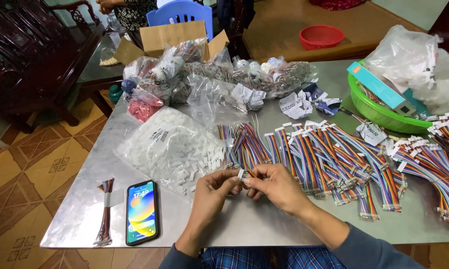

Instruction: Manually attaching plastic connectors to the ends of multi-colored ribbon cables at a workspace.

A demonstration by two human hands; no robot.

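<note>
Head view: both hands were met near the front middle of the desk (264,226), fingertips pinched together. A small white connector (241,174) was held between them, the left hand (212,192) closed on it from the left, the right hand (277,187) closed on it from the right. A short wire bundle (252,174) was seen trailing from the connector toward the right hand's fingers (254,180); its long axis ran roughly left to right, though much was hidden by the knuckles. Neither hand was clearly nearer; the piece sat at the meeting point. Just far of the fingers lay the loose rainbow-coloured cables (244,144), running near to far. A bag of white connectors (172,147) was noted to the far left, a phone (141,211) at near left.
</note>
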